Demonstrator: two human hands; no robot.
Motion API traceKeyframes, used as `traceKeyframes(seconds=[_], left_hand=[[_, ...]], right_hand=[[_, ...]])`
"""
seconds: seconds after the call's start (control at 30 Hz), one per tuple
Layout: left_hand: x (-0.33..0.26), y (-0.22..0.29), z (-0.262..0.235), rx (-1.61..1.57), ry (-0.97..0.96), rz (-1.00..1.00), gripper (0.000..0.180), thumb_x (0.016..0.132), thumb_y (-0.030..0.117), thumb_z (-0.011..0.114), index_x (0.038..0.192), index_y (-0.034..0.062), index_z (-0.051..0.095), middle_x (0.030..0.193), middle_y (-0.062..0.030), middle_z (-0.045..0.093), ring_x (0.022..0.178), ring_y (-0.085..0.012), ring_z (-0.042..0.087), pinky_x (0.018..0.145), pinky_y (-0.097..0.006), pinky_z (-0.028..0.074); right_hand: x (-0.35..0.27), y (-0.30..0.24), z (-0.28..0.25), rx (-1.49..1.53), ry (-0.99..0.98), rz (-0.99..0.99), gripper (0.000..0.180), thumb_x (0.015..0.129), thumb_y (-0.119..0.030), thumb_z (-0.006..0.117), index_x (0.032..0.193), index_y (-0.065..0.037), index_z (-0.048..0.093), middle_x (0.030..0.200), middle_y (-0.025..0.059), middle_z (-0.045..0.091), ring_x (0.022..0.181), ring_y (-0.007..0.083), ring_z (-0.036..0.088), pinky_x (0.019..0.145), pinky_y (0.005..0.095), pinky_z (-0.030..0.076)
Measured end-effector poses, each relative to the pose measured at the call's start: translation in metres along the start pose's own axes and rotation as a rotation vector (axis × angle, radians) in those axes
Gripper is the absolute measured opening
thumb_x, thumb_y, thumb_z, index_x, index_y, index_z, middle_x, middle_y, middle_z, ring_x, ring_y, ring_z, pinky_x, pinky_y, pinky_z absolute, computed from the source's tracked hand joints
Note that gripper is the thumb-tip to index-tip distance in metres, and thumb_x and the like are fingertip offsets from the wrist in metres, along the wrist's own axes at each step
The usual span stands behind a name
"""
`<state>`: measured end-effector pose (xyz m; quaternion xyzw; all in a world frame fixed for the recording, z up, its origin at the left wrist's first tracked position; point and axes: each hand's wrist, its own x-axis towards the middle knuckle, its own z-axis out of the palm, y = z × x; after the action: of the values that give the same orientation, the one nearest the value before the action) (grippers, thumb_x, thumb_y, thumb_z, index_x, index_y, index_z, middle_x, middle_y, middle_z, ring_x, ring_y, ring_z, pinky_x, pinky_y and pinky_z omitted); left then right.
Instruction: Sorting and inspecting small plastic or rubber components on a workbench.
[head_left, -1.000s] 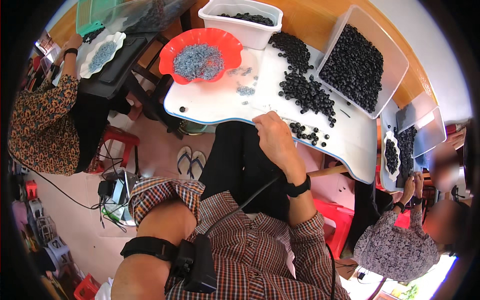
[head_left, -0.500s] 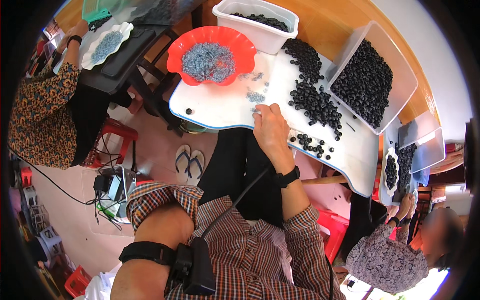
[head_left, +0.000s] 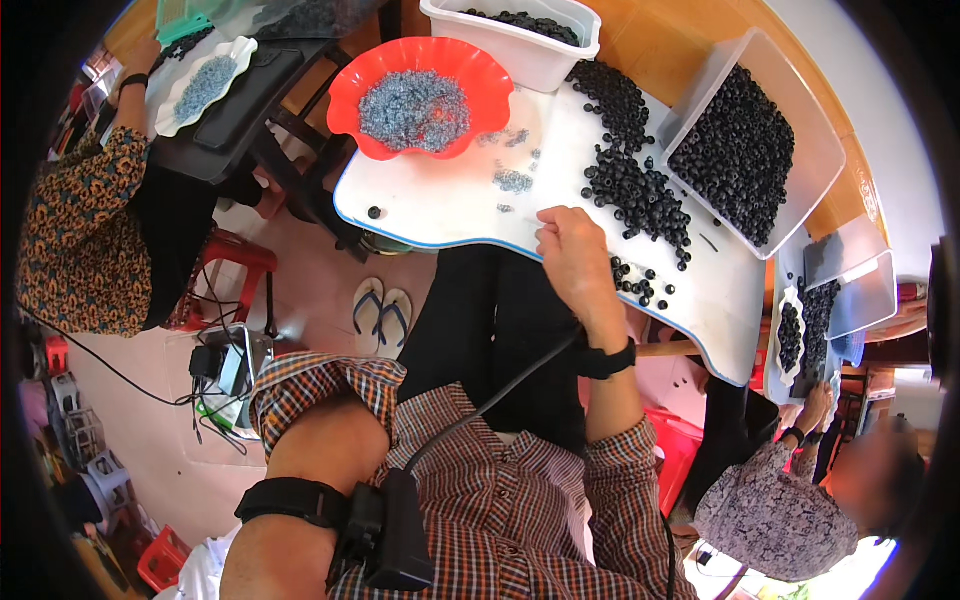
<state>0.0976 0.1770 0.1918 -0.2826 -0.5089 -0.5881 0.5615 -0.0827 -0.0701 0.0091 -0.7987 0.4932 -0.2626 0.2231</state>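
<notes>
My left arm is bent close under the camera, a black strap around it with a black box clipped on; the left hand itself is out of view, so I cannot tell what it does. My right hand (head_left: 575, 262), a black band at the wrist, rests at the near edge of the white table (head_left: 430, 205); its fingers (head_left: 549, 237) are curled and pinched together, and whether they hold a piece I cannot tell.

Just beside that hand, toward the right along the near edge, lies a loose scatter of about a dozen black rings (head_left: 640, 282); a single black ring (head_left: 374, 212) sits alone near the table's near left corner. A few small clusters of grey bits (head_left: 514, 180) lie in the middle of the table, between my hand and the one red bowl (head_left: 432, 95), which stands at the far left edge, heaped with the same grey bits.

A long heap of black rings (head_left: 635, 175), too many to count, runs from the far edge toward the right; a clear tray (head_left: 745, 150) full of them stands at the right edge, and one white tub (head_left: 515, 40) stands at the far edge.

Two other people sit at tables either side; one pair of sandals (head_left: 382, 312) lies on the floor.
</notes>
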Motion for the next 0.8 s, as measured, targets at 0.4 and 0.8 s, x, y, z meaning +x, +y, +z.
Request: traceKeyframes(seconds=[0.4,0.8], left_hand=[[0.0,-0.005,0.016,-0.044,-0.096,-0.025,0.026,0.095,0.029,0.052,0.076,0.0117,0.058,0.07,-0.0042,0.056,0.063,-0.0249,0.055,0.057,-0.043,0.039],[0.019,0.003,-0.047,0.129,-0.503,-0.065,0.016,0.086,0.016,0.067,0.079,0.0018,0.066,0.083,-0.0126,0.066,0.062,-0.0218,0.063,0.052,-0.031,0.048]], right_hand=[[-0.008,0.017,-0.036,1.206,0.052,0.491,0.019,0.091,-0.011,0.063,0.105,0.003,0.065,0.088,0.0091,0.068,0.069,0.0108,0.061,0.061,0.0214,0.047],[-0.059,-0.015,-0.017,0.222,-0.033,-0.083,0.008,0.083,-0.002,0.064,0.09,0.001,0.064,0.081,0.0153,0.063,0.075,0.0296,0.063,0.067,0.0345,0.049]])
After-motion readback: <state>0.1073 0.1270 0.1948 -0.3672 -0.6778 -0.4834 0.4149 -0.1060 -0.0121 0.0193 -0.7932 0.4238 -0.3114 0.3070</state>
